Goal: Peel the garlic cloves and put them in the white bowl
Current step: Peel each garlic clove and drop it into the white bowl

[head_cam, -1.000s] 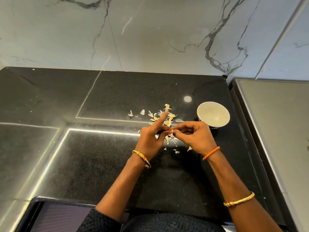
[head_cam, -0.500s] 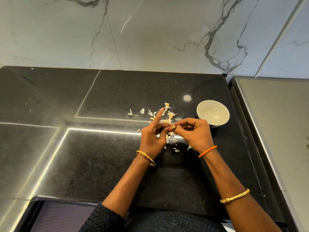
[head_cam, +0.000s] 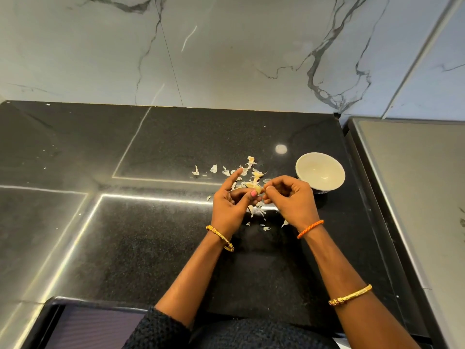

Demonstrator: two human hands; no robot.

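A pale garlic clove (head_cam: 257, 189) sits between my two hands above the black counter. My left hand (head_cam: 230, 205) pinches it with thumb and middle finger, its index finger pointing straight out. My right hand (head_cam: 292, 199) pinches the clove's right end with curled fingers. The white bowl (head_cam: 320, 172) stands just right of my right hand and looks empty. Garlic skins (head_cam: 249, 170) lie scattered behind and below the hands.
The black stone counter (head_cam: 151, 235) ends at a marble wall (head_cam: 226, 51) behind. A grey steel surface (head_cam: 415, 197) borders the counter on the right. The counter's front edge (head_cam: 100, 302) runs close to my body.
Both hands stay together on the clove. The clove has turned in my fingers and shows more of its pale body now. The bowl has not moved.
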